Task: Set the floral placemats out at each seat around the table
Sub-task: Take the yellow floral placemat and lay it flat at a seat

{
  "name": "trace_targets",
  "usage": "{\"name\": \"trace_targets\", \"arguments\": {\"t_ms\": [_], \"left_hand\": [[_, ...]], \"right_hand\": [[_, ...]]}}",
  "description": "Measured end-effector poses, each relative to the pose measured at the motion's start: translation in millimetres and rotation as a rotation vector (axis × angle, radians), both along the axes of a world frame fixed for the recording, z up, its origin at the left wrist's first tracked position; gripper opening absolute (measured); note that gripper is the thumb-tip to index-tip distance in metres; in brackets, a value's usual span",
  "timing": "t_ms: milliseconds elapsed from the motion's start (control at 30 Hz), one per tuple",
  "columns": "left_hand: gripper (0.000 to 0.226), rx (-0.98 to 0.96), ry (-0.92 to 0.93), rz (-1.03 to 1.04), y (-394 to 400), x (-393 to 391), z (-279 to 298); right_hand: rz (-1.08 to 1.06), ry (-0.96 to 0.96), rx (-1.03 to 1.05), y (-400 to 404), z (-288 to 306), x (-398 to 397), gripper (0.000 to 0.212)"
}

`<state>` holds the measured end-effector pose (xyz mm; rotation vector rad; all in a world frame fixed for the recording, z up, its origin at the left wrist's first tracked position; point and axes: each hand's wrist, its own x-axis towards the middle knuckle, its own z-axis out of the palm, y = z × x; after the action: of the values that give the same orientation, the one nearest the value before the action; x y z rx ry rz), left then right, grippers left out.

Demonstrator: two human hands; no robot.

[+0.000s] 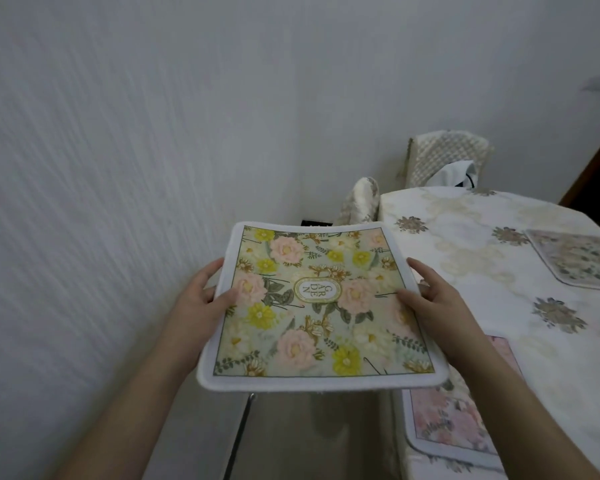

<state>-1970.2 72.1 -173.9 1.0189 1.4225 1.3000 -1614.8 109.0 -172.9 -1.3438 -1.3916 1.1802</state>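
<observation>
While both hands grip it by its side edges, left hand [201,292] and right hand [430,299], the white-bordered floral fabric placemat [319,306] hangs in the air just beside the cloth-covered table [465,258], where two more floral placemats [579,258] [454,420] lie.

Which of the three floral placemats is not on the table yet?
The white-bordered floral placemat with the GARDEN label, held by left hand and right hand. The other two lie on the table.

place: home dining corner | cues: tablecloth-covered table [465,258], padded chair covers [447,157], textured wall [118,133]
</observation>
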Motion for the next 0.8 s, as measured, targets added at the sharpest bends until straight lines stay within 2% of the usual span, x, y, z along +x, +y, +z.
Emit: {"name": "trace_targets", "arguments": {"t_ms": [400,800], "left_hand": [[0.051,-0.027,0.053,-0.045,120.4,15.5,9.4],[0.052,-0.005,0.061,-0.168,256.6,23.8,0.4]], "right_hand": [[-0.026,0.058,-0.032,106.5,0.9,13.8,0.049],[-0.205,-0.053,0.014,195.0,3.4,14.4,0.053]]}}
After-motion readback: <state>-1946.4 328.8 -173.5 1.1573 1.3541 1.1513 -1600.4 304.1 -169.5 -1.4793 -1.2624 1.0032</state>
